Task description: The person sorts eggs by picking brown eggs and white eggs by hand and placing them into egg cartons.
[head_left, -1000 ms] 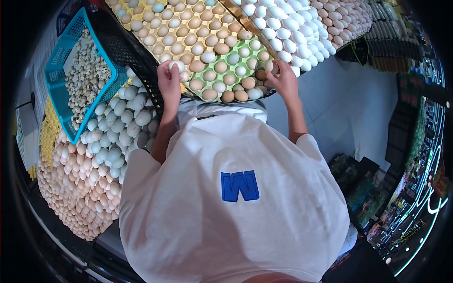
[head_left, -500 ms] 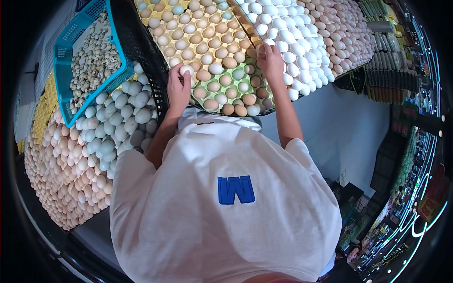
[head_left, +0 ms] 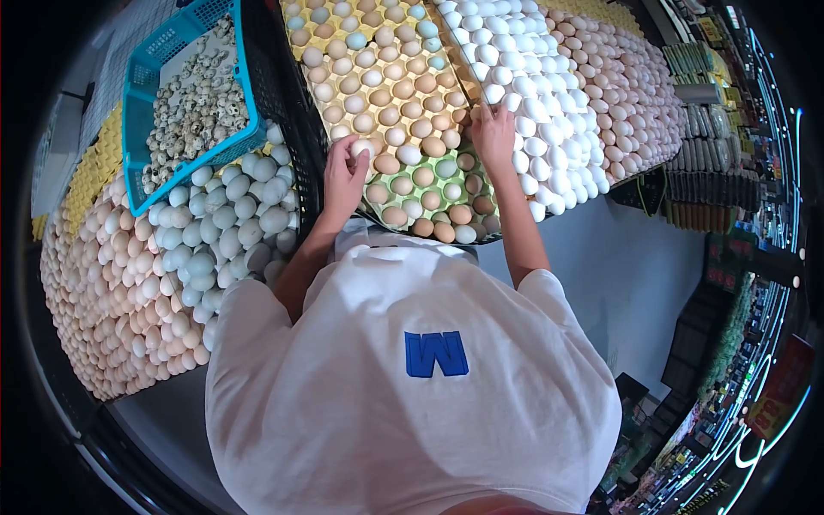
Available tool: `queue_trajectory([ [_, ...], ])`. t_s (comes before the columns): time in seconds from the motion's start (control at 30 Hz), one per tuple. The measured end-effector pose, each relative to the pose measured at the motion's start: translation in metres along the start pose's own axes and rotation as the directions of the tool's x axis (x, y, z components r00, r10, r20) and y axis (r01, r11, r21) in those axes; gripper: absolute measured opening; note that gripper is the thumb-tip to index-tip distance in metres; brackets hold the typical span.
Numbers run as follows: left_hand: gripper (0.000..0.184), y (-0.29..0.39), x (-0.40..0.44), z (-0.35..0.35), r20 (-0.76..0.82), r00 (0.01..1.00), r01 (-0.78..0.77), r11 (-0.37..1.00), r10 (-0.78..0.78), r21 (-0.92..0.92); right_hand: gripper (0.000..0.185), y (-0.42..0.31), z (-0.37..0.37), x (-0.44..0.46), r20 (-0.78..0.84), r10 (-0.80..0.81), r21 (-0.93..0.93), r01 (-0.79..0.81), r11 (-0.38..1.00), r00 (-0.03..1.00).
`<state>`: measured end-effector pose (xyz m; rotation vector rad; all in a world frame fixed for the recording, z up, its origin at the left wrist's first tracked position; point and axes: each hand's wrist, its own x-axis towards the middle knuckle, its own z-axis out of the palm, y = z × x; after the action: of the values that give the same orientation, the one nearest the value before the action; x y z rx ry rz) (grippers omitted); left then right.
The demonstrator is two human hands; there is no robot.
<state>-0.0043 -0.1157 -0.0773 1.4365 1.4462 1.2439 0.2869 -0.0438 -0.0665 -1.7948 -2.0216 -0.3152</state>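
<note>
My left hand (head_left: 345, 182) is closed round a pale egg (head_left: 362, 148) at the left edge of a yellow egg tray (head_left: 375, 53) filled with brown, cream and a few bluish eggs. At the right edge of that tray, beside a cardboard strip (head_left: 462, 64), my right hand (head_left: 494, 142) has its fingers bent down and together. What they grip, if anything, is hidden. Between my hands, nearer my body, lies a green tray (head_left: 403, 174) with brown and pale eggs.
White eggs (head_left: 536, 112) and pinkish eggs (head_left: 614, 103) are stacked to the right. A blue basket (head_left: 136, 129) of quail eggs stands at left, above piled bluish eggs (head_left: 236, 206) and light brown eggs (head_left: 112, 292). Packaged goods (head_left: 708, 154) sit at far right.
The view has shifted, so the trays and hands appear lower and slightly further right. My left hand still holds the pale egg. My right hand stays by the cardboard strip.
</note>
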Motion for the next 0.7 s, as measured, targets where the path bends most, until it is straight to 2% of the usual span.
queue_trajectory([
  [0.07,0.033,0.014,0.008,0.008,0.053,0.991,-0.124,0.992,0.122,0.03,0.033,0.002,-0.005,-0.001,-0.005,0.013,0.026,-0.012,1.0,1.0],
  [0.1,0.035,0.026,0.014,0.014,0.098,0.991,-0.084,0.996,0.086,-0.03,0.033,0.002,-0.008,-0.001,-0.009,0.021,0.052,-0.021,0.998,1.0],
  [0.13,0.035,0.034,0.022,0.023,0.103,0.99,-0.092,0.995,0.094,-0.027,0.033,0.002,-0.011,-0.003,-0.016,0.028,0.052,-0.027,0.998,0.999],
  [0.2,0.037,0.045,0.044,0.044,0.279,0.954,-0.109,0.994,0.108,-0.015,0.034,0.002,-0.016,-0.006,-0.004,0.061,0.059,-0.061,0.996,0.998],
  [0.23,0.037,0.05,0.056,0.057,0.285,0.951,-0.117,0.993,0.116,-0.014,0.034,0.004,-0.017,-0.008,-0.012,0.069,0.059,-0.068,0.996,0.998],
  [0.3,0.037,0.06,0.08,0.083,0.385,0.906,-0.227,0.97,0.175,0.093,0.035,0.005,-0.018,-0.013,-0.061,0.067,0.08,-0.062,0.995,0.996],
  [0.33,0.037,0.058,0.092,0.098,0.396,0.9,-0.238,0.967,0.185,0.091,0.035,0.004,-0.018,-0.013,-0.07,0.079,0.077,-0.074,0.994,0.994],
  [0.4,0.033,0.051,0.113,0.131,0.397,0.864,-0.359,0.932,0.31,0.052,0.033,0.001,-0.016,-0.014,-0.088,0.076,0.028,-0.074,0.997,0.993],
  [0.43,0.033,0.046,0.122,0.146,0.4,0.844,-0.433,0.894,0.358,0.113,0.029,-0.002,-0.018,-0.011,-0.105,0.066,0.005,-0.066,0.998,0.992],
  [0.47,0.032,0.041,0.129,0.158,0.404,0.828,-0.446,0.894,0.389,0.054,0.025,-0.006,-0.022,-0.007,-0.112,0.096,0.042,-0.092,0.995,0.989],
  [0.53,0.032,0.035,0.14,0.173,0.449,0.838,-0.4,0.909,0.31,0.118,0.024,-0.006,-0.018,-0.006,-0.129,0.105,0.057,-0.098,0.994,0.986],
  [0.6,0.033,0.032,0.144,0.183,0.463,0.827,-0.417,0.9,0.318,0.128,0.025,-0.002,-0.015,-0.009,-0.128,0.136,0.059,-0.129,0.99,0.982],
  [0.67,0.032,0.031,0.143,0.186,0.478,0.854,-0.306,0.941,0.204,0.145,0.026,0.0,-0.009,-0.012,-0.17,0.139,0.058,-0.131,0.99,0.976],
  [0.7,0.033,0.03,0.143,0.187,0.468,0.85,-0.335,0.934,0.242,0.127,0.027,0.0,-0.009,-0.012,-0.173,0.14,0.064,-0.13,0.989,0.975],
])
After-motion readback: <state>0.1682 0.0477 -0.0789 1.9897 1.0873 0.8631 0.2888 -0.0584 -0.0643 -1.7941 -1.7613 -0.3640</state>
